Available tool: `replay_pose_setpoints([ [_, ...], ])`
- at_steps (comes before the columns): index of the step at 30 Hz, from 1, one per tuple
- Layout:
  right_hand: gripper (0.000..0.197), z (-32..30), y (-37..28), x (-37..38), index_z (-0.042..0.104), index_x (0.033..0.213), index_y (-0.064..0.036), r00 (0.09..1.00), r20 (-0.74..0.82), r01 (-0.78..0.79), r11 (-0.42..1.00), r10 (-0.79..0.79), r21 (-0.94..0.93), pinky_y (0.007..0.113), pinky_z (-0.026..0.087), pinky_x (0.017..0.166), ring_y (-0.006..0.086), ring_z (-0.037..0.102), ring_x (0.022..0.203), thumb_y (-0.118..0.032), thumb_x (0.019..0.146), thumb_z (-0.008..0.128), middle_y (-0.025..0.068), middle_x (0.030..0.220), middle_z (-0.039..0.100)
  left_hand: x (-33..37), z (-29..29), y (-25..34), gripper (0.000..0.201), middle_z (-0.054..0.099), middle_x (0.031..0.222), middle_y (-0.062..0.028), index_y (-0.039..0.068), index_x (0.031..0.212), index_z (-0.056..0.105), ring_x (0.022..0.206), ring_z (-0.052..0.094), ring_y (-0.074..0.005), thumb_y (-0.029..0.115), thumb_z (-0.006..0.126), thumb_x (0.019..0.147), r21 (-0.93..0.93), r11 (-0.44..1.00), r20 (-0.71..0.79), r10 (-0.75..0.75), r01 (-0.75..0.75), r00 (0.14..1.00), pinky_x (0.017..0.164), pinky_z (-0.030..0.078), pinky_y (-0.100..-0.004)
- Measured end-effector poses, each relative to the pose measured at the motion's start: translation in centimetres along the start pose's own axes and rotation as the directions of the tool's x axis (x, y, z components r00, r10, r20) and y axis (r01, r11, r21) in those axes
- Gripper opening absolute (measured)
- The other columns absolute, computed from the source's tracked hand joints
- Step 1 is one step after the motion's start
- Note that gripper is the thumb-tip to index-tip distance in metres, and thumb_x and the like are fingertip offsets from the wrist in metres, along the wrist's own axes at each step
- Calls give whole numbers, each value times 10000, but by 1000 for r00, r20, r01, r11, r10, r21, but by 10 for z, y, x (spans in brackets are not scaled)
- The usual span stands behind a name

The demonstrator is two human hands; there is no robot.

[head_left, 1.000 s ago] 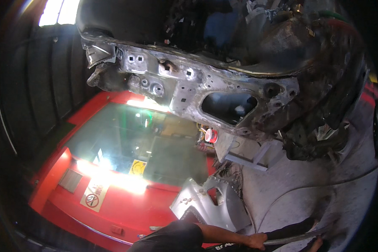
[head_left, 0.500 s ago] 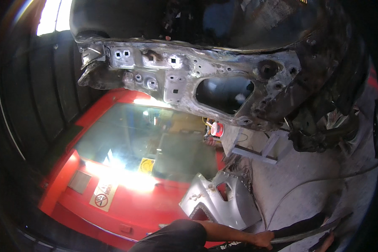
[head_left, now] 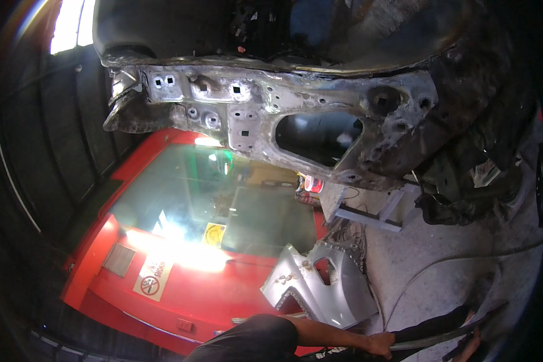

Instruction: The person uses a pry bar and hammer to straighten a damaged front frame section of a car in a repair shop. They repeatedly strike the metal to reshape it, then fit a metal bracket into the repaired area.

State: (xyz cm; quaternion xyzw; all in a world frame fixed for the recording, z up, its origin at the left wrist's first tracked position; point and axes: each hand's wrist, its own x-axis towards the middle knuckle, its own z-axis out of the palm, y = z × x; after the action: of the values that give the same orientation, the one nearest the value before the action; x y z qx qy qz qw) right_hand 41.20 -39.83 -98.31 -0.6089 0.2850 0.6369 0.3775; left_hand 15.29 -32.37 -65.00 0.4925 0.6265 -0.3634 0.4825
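My left hand comes in from the lower edge, its fingers closed round one end of a long, grey, slightly curved bar. The bar runs off to the right, over a dark trouser leg. At the lower right, my right hand shows in part, dim and close under the bar, closed on something dark that I cannot make out. Left of the bar stands a silver car body panel with cut-out openings. A bare metal vehicle body section, with square holes and a large oval opening, spans the upper part.
A red vehicle with a wide window fills the left, beside a dark ribbed wall. On the concrete floor lie a grey metal frame and a long hose. A red and white tub stands behind.
The view has shifted slightly, so the bare metal section sits a little further left and the red vehicle a little further right. My left hand keeps its grip on the bar.
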Motion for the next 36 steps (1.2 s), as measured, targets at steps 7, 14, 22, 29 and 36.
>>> replay_pose_setpoints([
  [7, 191, 43, -76, -103, 657, 981, 21, 992, 120, -38, 999, 36, 14, 374, 439, 464, 243, 568, 561, -165, 957, 693, 117, 747, 609, -40, -52, 80, 356, 660, 609, -111, 34, 669, 686, 524, 661, -252, 346, 783, 809, -31, 960, 229, -265, 279, 937, 496, 549, -404],
  [14, 148, 50, -94, -134, 656, 981, 9, 996, 92, 0, 984, -17, 178, 357, 416, 434, 232, 524, 510, -136, 956, 661, 114, 754, 614, -38, -44, 80, 356, 665, 610, -99, 45, 671, 692, 529, 665, -245, 363, 799, 792, 15, 973, 217, -226, 228, 950, 496, 542, -395],
  [22, 178, 18, -61, -91, 654, 971, 9, 986, 165, 6, 998, -17, 70, 363, 425, 436, 232, 534, 527, -167, 951, 674, 107, 748, 615, -38, -34, 79, 352, 666, 710, -161, -20, 770, 684, 654, 674, -300, 310, 804, 742, 1, 985, 143, -173, 175, 974, 587, 536, -430],
  [29, 199, -15, -27, -32, 650, 981, 10, 969, 242, 56, 998, -53, -6, 361, 429, 436, 230, 540, 530, -184, 949, 679, 107, 743, 615, -22, -20, 52, 441, 734, 869, -265, -139, 911, 691, 768, 744, -371, 205, 827, 671, -82, 988, 199, -114, 133, 973, 665, 594, -463],
  [36, 204, -20, -16, -24, 642, 1006, 1, 980, 192, 47, 999, -41, -23, 357, 427, 429, 226, 536, 522, -190, 947, 677, 98, 734, 606, -16, -6, 36, 384, 730, 828, -257, -131, 859, 693, 717, 742, -350, 181, 806, 665, -82, 991, 86, -100, 107, 991, 642, 596, -462],
])
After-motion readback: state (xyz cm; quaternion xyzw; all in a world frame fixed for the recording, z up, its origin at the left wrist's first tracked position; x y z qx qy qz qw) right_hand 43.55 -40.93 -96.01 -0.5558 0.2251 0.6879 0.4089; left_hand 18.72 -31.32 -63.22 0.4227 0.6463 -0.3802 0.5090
